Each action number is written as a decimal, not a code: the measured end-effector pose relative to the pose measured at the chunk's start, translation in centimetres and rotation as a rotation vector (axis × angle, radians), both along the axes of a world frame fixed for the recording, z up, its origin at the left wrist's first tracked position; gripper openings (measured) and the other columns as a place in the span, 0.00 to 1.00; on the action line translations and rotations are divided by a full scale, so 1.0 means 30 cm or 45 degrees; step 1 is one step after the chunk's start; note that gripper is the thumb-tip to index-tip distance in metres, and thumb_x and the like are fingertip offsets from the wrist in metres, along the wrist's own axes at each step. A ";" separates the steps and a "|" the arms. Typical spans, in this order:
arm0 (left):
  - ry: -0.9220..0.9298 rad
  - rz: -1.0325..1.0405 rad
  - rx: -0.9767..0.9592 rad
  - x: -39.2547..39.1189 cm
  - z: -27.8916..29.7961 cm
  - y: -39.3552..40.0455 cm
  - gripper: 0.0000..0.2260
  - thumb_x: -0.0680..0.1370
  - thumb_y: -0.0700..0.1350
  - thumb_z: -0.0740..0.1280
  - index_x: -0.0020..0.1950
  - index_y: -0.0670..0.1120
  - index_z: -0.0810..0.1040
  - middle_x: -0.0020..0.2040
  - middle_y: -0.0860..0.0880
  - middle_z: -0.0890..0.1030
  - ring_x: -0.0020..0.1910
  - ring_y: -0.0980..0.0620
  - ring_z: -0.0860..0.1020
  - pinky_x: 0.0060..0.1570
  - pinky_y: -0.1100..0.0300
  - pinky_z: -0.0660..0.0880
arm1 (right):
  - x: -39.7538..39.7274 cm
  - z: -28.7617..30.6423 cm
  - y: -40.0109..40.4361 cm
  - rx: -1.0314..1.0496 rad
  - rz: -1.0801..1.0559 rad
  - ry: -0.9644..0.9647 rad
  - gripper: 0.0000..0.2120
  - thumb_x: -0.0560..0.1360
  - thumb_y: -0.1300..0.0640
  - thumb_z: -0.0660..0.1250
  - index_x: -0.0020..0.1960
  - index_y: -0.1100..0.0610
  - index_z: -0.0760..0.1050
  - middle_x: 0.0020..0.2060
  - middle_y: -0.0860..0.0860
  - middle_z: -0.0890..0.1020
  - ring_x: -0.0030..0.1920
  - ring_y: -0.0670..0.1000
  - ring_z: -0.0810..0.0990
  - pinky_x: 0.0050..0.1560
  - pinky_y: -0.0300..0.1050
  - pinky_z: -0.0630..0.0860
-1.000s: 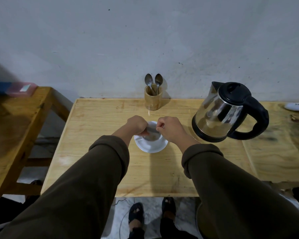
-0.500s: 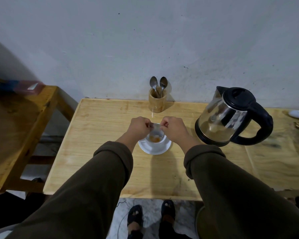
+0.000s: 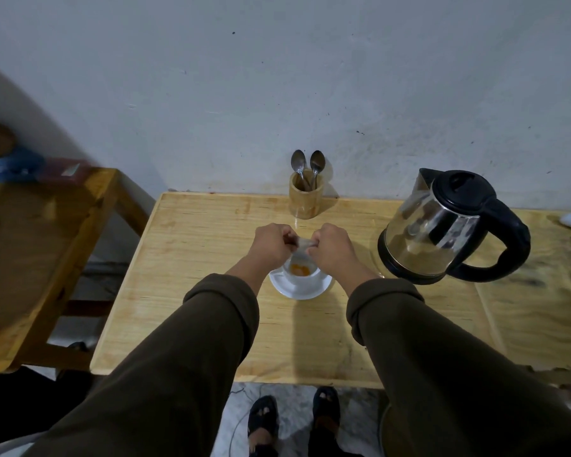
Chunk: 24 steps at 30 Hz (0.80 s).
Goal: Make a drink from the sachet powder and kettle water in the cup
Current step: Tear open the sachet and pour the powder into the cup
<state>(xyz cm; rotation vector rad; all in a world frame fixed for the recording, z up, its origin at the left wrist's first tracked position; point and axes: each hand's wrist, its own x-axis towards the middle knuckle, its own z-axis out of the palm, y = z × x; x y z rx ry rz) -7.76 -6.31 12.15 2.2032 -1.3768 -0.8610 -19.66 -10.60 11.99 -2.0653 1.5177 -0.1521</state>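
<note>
The cup point(image 3: 302, 273) is the reference point: a small white glazed cup, round, seated on a matching white saucer point(image 3: 299, 288) near the middle of a pale wooden table point(image 3: 192, 265) with visible straight grain. An orange patch, apparently powder, lies in the bottom of the cup.

Directly above the cup, the left hand point(image 3: 271, 244) and right hand point(image 3: 332, 247) are both closed into fists, each pinching one upper corner of a thin, pale, crinkled sachet point(image 3: 301, 247). The sachet hangs between the two hands with its lower end pointing down into the cup mouth; whether it touches the rim cannot be told. Both forearms wear dark olive sleeves with rolled cuffs.

Beyond the cup, against the rough white wall, stands a cylindrical wooden holder point(image 3: 305, 196) containing two metal spoons point(image 3: 307, 166), bowls upward. To the right of the cup, well apart, sits a kettle point(image 3: 442, 225) with a polished steel body, black lid, black base ring and looped black handle turned away from the cup. Left of the cup, a second, darker wooden table point(image 3: 47, 245) stands separately.
</note>
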 end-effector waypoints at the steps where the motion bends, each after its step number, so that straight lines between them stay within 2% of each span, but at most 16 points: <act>1: 0.016 0.005 -0.007 0.001 -0.001 0.000 0.09 0.75 0.37 0.66 0.53 0.41 0.83 0.52 0.43 0.85 0.55 0.47 0.81 0.60 0.62 0.73 | 0.002 0.001 0.000 0.000 -0.010 -0.003 0.19 0.72 0.64 0.66 0.28 0.56 0.62 0.42 0.55 0.72 0.44 0.54 0.72 0.43 0.44 0.68; 3: 0.016 0.009 -0.007 0.007 -0.003 -0.002 0.09 0.76 0.37 0.65 0.53 0.41 0.83 0.52 0.43 0.85 0.55 0.47 0.81 0.59 0.62 0.72 | 0.007 0.004 -0.001 0.017 0.002 0.005 0.21 0.72 0.63 0.68 0.27 0.54 0.61 0.41 0.55 0.72 0.43 0.54 0.72 0.42 0.44 0.68; 5: 0.008 0.024 -0.007 0.016 -0.007 -0.004 0.09 0.76 0.38 0.65 0.53 0.41 0.83 0.52 0.43 0.85 0.52 0.48 0.80 0.56 0.64 0.72 | 0.011 0.001 -0.004 0.032 0.020 0.014 0.18 0.74 0.62 0.66 0.27 0.57 0.65 0.40 0.54 0.71 0.43 0.54 0.71 0.43 0.43 0.67; 7: 0.017 0.035 -0.007 0.023 -0.009 -0.003 0.09 0.76 0.37 0.64 0.52 0.41 0.82 0.51 0.43 0.85 0.49 0.50 0.79 0.52 0.66 0.70 | 0.016 -0.004 -0.007 0.038 0.016 0.009 0.10 0.75 0.62 0.64 0.35 0.62 0.76 0.36 0.52 0.70 0.43 0.53 0.70 0.43 0.41 0.66; 8: 0.027 0.038 -0.009 0.026 -0.011 -0.002 0.09 0.76 0.37 0.64 0.52 0.41 0.82 0.51 0.43 0.85 0.47 0.52 0.78 0.50 0.67 0.69 | 0.019 -0.004 -0.008 0.044 0.008 0.013 0.08 0.75 0.63 0.63 0.39 0.63 0.78 0.33 0.50 0.69 0.43 0.53 0.71 0.43 0.41 0.66; 9: 0.048 0.046 -0.012 0.027 -0.012 -0.001 0.08 0.76 0.36 0.64 0.52 0.40 0.82 0.51 0.42 0.85 0.46 0.53 0.78 0.50 0.67 0.69 | 0.023 -0.004 -0.010 0.052 0.001 0.017 0.08 0.75 0.63 0.63 0.38 0.62 0.77 0.32 0.49 0.68 0.43 0.53 0.71 0.42 0.41 0.66; 11: 0.081 0.064 -0.016 0.029 -0.013 -0.001 0.08 0.75 0.35 0.65 0.51 0.40 0.81 0.50 0.42 0.85 0.44 0.53 0.77 0.49 0.66 0.70 | 0.029 -0.008 -0.013 0.050 0.012 0.035 0.13 0.75 0.64 0.63 0.32 0.59 0.70 0.37 0.52 0.70 0.43 0.52 0.71 0.42 0.41 0.66; 12: 0.071 0.067 -0.013 0.031 -0.013 -0.002 0.08 0.75 0.35 0.65 0.51 0.40 0.81 0.49 0.42 0.85 0.44 0.53 0.77 0.49 0.66 0.70 | 0.032 -0.007 -0.014 0.044 0.021 0.034 0.13 0.74 0.64 0.64 0.32 0.59 0.70 0.40 0.53 0.71 0.43 0.52 0.71 0.42 0.41 0.66; 14: 0.034 0.074 0.000 0.037 -0.018 -0.005 0.07 0.75 0.36 0.65 0.50 0.40 0.81 0.47 0.42 0.85 0.44 0.53 0.77 0.48 0.66 0.70 | 0.033 -0.004 -0.017 0.041 0.027 0.022 0.04 0.73 0.62 0.67 0.41 0.62 0.78 0.43 0.54 0.73 0.45 0.53 0.73 0.43 0.44 0.68; 16: 0.024 0.088 0.021 0.042 -0.021 -0.009 0.08 0.75 0.36 0.64 0.50 0.40 0.81 0.46 0.43 0.83 0.46 0.50 0.78 0.48 0.64 0.72 | 0.029 -0.005 -0.022 0.055 0.026 -0.020 0.08 0.73 0.60 0.70 0.51 0.61 0.80 0.49 0.55 0.77 0.50 0.55 0.77 0.48 0.45 0.72; 17: 0.025 0.094 0.028 0.044 -0.022 -0.010 0.08 0.75 0.36 0.64 0.50 0.40 0.81 0.45 0.43 0.83 0.47 0.49 0.79 0.48 0.63 0.73 | 0.027 -0.005 -0.026 0.059 0.025 -0.026 0.09 0.73 0.60 0.70 0.52 0.60 0.80 0.51 0.56 0.77 0.53 0.55 0.77 0.50 0.46 0.73; 19: 0.035 0.093 0.036 0.045 -0.023 -0.013 0.07 0.75 0.36 0.64 0.49 0.40 0.81 0.43 0.45 0.82 0.46 0.50 0.78 0.47 0.64 0.72 | 0.023 0.000 -0.031 0.027 0.041 0.015 0.04 0.74 0.61 0.68 0.46 0.61 0.80 0.50 0.56 0.76 0.54 0.57 0.77 0.48 0.45 0.71; 21: 0.045 0.069 0.033 0.043 -0.022 -0.013 0.07 0.75 0.36 0.64 0.49 0.40 0.82 0.42 0.47 0.80 0.45 0.53 0.76 0.46 0.66 0.70 | 0.018 -0.001 -0.039 0.012 0.029 0.038 0.04 0.74 0.62 0.67 0.41 0.62 0.78 0.45 0.54 0.72 0.51 0.57 0.76 0.45 0.44 0.69; 24: 0.103 0.049 0.013 0.042 -0.026 -0.014 0.07 0.75 0.35 0.66 0.49 0.39 0.82 0.43 0.45 0.83 0.46 0.53 0.78 0.48 0.66 0.71 | 0.014 0.007 -0.032 0.014 0.023 0.049 0.05 0.73 0.62 0.68 0.40 0.60 0.73 0.44 0.53 0.71 0.49 0.56 0.75 0.43 0.43 0.66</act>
